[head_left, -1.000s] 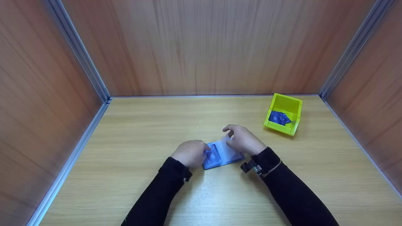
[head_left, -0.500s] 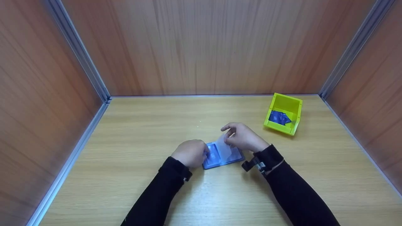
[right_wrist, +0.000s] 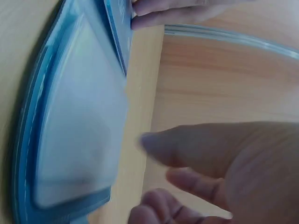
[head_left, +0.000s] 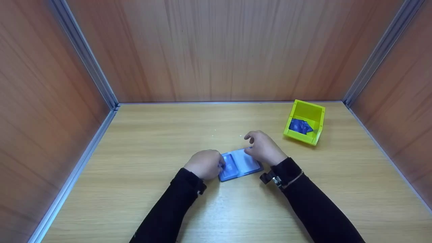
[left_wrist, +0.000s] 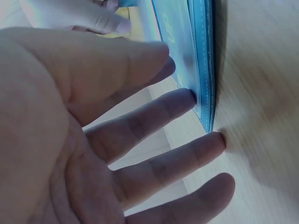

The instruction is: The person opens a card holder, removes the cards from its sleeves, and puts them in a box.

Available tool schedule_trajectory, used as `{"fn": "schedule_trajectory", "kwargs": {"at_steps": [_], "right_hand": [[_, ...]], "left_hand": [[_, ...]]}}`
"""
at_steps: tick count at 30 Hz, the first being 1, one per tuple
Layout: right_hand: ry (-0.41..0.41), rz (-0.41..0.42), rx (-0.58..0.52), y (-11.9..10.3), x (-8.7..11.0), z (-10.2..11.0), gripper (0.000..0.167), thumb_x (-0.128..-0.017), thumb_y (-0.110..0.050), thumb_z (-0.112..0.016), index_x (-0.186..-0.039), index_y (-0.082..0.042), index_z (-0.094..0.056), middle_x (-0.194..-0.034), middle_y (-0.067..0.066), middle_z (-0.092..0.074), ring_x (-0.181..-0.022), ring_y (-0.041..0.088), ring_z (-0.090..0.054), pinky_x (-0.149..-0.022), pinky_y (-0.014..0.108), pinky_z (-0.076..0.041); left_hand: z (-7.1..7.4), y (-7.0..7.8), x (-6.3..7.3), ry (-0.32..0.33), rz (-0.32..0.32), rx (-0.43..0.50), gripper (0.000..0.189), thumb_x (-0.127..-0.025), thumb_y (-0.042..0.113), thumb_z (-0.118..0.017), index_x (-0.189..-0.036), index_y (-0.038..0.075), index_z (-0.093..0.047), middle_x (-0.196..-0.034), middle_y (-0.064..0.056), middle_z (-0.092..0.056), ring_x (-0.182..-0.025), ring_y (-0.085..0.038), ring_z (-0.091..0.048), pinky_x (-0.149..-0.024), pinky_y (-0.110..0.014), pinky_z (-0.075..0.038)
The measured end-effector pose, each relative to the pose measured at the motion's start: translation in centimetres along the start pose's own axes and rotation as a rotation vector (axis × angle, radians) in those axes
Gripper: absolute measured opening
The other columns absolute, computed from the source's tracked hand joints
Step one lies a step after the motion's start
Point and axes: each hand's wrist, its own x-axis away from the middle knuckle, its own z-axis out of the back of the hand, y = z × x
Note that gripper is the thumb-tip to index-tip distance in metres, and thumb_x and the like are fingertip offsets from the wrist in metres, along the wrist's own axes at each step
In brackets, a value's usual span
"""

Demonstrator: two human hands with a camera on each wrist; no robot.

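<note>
A blue card holder with stitched edges lies unfolded on the table. Its left panel carries a card lettered VIP, and a translucent plastic flap covers the right panel. My left hand is at the left end, its nearly straight fingers touching the holder's edge and the table. At the far edge of the right panel is my right hand, fingers loosely bent. In the right wrist view, its thumb is apart from the flap and nothing is in its grasp.
A yellow-green bin stands at the back right with crumpled dark blue pieces inside. Wooden panels in metal frames wall the table at the back and both sides.
Half a second ago my right hand held the plastic flap raised; now the flap lies down on the right panel and that hand has shifted slightly right. My left hand has hardly moved.
</note>
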Motion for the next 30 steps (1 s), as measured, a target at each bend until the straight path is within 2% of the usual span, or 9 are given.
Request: {"fn": "schedule_trajectory", "kwargs": {"at_steps": [4, 8, 13, 20, 26, 30], "right_hand": [[-0.055, 0.07, -0.07, -0.8, 0.4, -0.8, 0.04, -0.1, -0.015, -0.081, -0.138, -0.003, -0.074, -0.118, 0.016, -0.077, -0.1, 0.025, -0.072, -0.082, 0.037, -0.06], [-0.137, 0.1, -0.089, -1.6, 0.9, -1.7, 0.035, -0.101, -0.016, -0.08, -0.133, -0.004, -0.076, -0.109, 0.01, -0.08, -0.091, 0.018, -0.072, -0.077, 0.03, -0.058], [-0.148, 0.054, -0.082, -2.3, 1.0, -2.5, 0.033, -0.101, -0.017, -0.079, -0.133, -0.008, -0.077, -0.112, 0.008, -0.081, -0.093, 0.018, -0.073, -0.078, 0.03, -0.059], [-0.16, 0.012, -0.126, -2.6, 1.2, -2.7, 0.031, -0.103, -0.019, -0.079, -0.132, -0.008, -0.077, -0.116, 0.011, -0.082, -0.086, 0.018, -0.077, -0.074, 0.03, -0.06], [-0.191, 0.017, -0.245, -2.1, 1.1, -2.6, 0.031, -0.103, -0.019, -0.079, -0.132, -0.009, -0.076, -0.121, 0.012, -0.079, -0.092, 0.019, -0.079, -0.071, 0.028, -0.059], [-0.202, 0.025, -0.307, -1.8, 1.0, -2.7, 0.032, -0.102, -0.016, -0.078, -0.133, -0.009, -0.076, -0.125, 0.013, -0.078, -0.091, 0.018, -0.079, -0.069, 0.027, -0.059]], "left_hand": [[0.1, -0.1, 0.0, 0.002, -0.014, 0.001, 0.016, -0.093, 0.007, -0.083, -0.104, 0.016, -0.091, -0.109, -0.001, -0.087, -0.101, -0.021, -0.077, -0.096, -0.047, -0.064], [0.1, -0.1, 0.0, 0.005, -0.008, -0.007, 0.012, -0.09, 0.009, -0.087, -0.1, 0.015, -0.09, -0.103, -0.002, -0.085, -0.089, -0.018, -0.068, -0.089, -0.047, -0.063], [0.1, 0.0, -0.1, 0.012, -0.007, -0.01, 0.009, -0.089, 0.013, -0.09, -0.098, 0.014, -0.089, -0.098, 0.0, -0.082, -0.085, -0.017, -0.063, -0.087, -0.046, -0.062], [-0.1, 0.2, -0.2, 0.023, -0.011, -0.061, 0.009, -0.088, 0.015, -0.091, -0.086, 0.015, -0.083, -0.084, 0.005, -0.067, -0.076, -0.015, -0.055, -0.076, -0.038, -0.054], [-0.3, 0.4, -0.1, 0.045, -0.019, -0.106, 0.012, -0.087, 0.019, -0.095, -0.085, 0.014, -0.083, -0.088, 0.0, -0.069, -0.076, -0.015, -0.056, -0.074, -0.039, -0.056], [-0.3, 0.4, -0.1, 0.056, -0.015, -0.104, 0.017, -0.086, 0.021, -0.096, -0.083, 0.014, -0.081, -0.09, -0.002, -0.069, -0.074, -0.016, -0.056, -0.072, -0.039, -0.055]]}}
